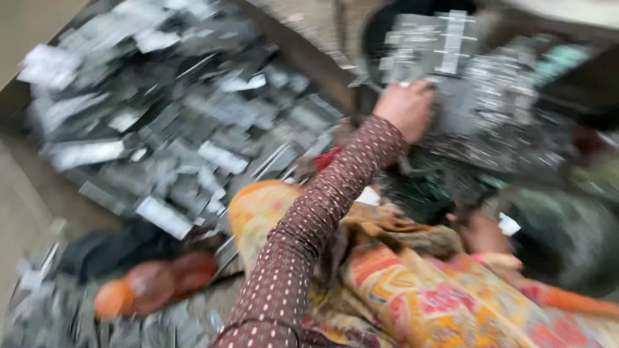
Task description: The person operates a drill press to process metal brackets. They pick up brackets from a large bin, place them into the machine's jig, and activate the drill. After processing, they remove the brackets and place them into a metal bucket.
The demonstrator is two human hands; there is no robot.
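Note:
The picture is heavily blurred by motion. My left hand [406, 106], in a brown dotted sleeve, reaches up and to the right onto a heap of thin grey metal pieces [496, 96]. Its fingers look curled against the pieces, with a ring showing on one finger; the blur hides whether they grip anything. A flat stack of shiny metal strips [429, 42] lies just above the hand. My lap is covered by orange and yellow flowered cloth [400, 290]. My right hand is not visible. A blurred skin-coloured shape [483, 233] lies at the cloth's right edge.
A large spread of grey metal strips [167, 122] covers the floor at left. More scraps [58, 309] lie at bottom left beside reddish-orange rounded objects [151, 283]. A dark round container [567, 241] stands at right. A dark rim [369, 38] curves behind the stack.

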